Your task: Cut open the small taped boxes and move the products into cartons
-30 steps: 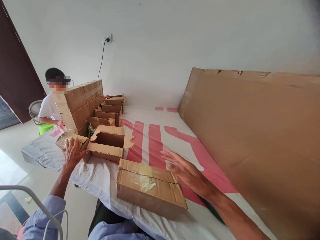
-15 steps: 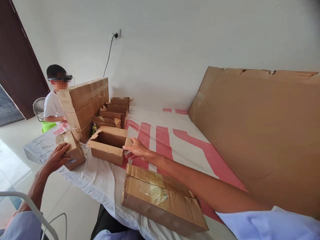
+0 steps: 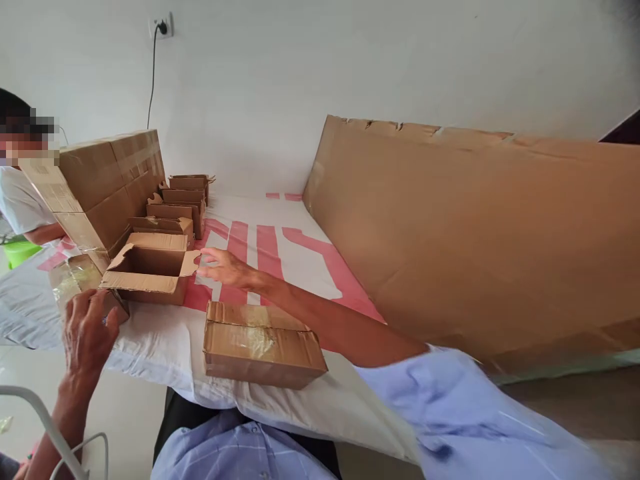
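The right hand [image 3: 226, 268] reaches forward across the bench [image 3: 165, 340], its fingers [image 3: 207, 255] spread and loosely extended, the tips touching the right-hand flap of the open box [image 3: 150, 270] — not clamped on it, as far as the view shows; that box sits upright on the white cloth with all flaps folded out and its inside looks bare; the left hand [image 3: 87, 330] rests at the near left edge of the bench, fingers curled over the near corner of a small taped box [image 3: 75, 283], which lies just left of the open box and touches it — whether the hand truly grips it or only presses on it I cannot tell; nearer the person, well in front of the right forearm, lies a closed box [image 3: 263, 343] sealed with clear tape along its top seam; behind the open box stands a row of more open boxes [image 3: 180, 200], and to their left a stack of large sealed cartons [image 3: 110, 183]; a big cardboard sheet [image 3: 475, 233] leans along the right side of the bench; the cloth carries broad red stripes [image 3: 270, 243]; at the far left another person in a white shirt [image 3: 17, 200] stands beside the cartons
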A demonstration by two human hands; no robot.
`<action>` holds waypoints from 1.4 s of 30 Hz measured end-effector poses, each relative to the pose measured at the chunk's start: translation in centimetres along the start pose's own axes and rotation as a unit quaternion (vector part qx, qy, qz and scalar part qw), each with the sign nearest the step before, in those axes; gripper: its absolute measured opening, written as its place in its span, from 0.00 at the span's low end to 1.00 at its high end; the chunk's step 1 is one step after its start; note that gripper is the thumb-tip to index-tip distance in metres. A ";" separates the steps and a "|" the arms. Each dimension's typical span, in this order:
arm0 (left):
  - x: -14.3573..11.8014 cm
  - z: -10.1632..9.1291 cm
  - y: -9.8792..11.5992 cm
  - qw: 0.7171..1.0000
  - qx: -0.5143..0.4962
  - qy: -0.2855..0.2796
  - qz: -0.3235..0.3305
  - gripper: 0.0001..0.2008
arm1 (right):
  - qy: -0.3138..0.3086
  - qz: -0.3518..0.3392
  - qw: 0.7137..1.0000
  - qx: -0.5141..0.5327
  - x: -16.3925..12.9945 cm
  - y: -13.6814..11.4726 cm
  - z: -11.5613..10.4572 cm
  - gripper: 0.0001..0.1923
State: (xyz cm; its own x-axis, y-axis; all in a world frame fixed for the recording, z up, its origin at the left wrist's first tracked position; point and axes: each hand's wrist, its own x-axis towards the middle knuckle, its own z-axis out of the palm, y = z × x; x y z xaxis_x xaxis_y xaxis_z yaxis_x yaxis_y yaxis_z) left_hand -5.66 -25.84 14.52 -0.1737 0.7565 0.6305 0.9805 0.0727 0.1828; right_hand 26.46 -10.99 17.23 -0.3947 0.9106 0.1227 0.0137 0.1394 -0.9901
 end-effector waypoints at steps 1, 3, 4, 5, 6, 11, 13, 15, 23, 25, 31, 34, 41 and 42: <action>-0.6 0.3 1.6 0.998 -0.059 -0.013 0.019 0.16 | -0.011 0.002 0.999 -0.049 -1.7 -0.5 -2.0 0.31; -1.7 1.1 4.8 0.972 -0.200 -0.106 0.061 0.15 | 0.012 -0.005 0.995 -0.101 -5.8 -1.0 -5.9 0.28; -2.1 1.5 6.4 0.947 -0.269 -0.162 0.070 0.16 | 0.037 0.001 0.992 -0.120 -8.0 -0.8 -7.6 0.28; -2.3 1.9 7.9 0.918 -0.326 -0.214 0.070 0.18 | 0.073 0.012 0.988 -0.138 -10.2 -0.3 -9.0 0.29; -2.5 2.2 9.3 0.891 -0.370 -0.255 0.064 0.20 | 0.114 0.027 0.982 -0.150 -12.4 0.5 -10.1 0.32; -3.2 3.4 13.2 0.834 -0.450 -0.318 0.032 0.24 | 0.162 0.117 0.977 -0.066 -19.8 5.9 -9.8 0.43; -3.5 3.3 13.4 0.837 -0.454 -0.303 0.019 0.21 | 0.175 0.095 0.979 -0.045 -20.3 7.0 -8.3 0.39; -3.9 3.1 13.1 0.842 -0.454 -0.292 0.005 0.18 | 0.195 0.079 0.977 -0.040 -19.5 7.3 -7.1 0.36; -3.3 2.5 11.4 0.821 -0.462 -0.323 -0.094 0.19 | 0.195 0.063 0.979 -0.003 -16.3 7.0 -5.8 0.39; -2.8 2.3 11.5 0.827 -0.450 -0.327 -0.084 0.19 | 0.198 0.060 0.978 -0.007 -16.3 7.1 -5.7 0.40; -1.5 1.5 11.9 0.882 -0.354 -0.311 -0.016 0.14 | 0.190 0.058 0.980 -0.005 -16.6 7.0 -5.6 0.40; -0.7 1.1 11.8 0.877 -0.345 -0.335 -0.002 0.14 | 0.195 0.047 0.980 0.000 -16.6 7.1 -5.6 0.39; 1.1 1.0 11.3 0.859 -0.342 -0.381 0.022 0.11 | 0.201 0.044 0.979 0.002 -16.2 7.4 -5.6 0.39; 1.2 1.1 11.4 0.858 -0.343 -0.381 0.020 0.11 | 0.204 0.042 0.978 0.001 -16.1 7.4 -5.6 0.39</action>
State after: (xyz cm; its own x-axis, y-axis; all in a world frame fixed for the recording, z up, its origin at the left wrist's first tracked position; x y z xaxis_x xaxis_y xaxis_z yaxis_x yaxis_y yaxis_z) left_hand 5.40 -23.42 16.50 0.2267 0.9738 0.0182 0.6530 -0.1658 0.7390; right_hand 38.09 -22.43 8.28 0.0067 0.9984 0.0570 0.0288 0.0568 -0.9980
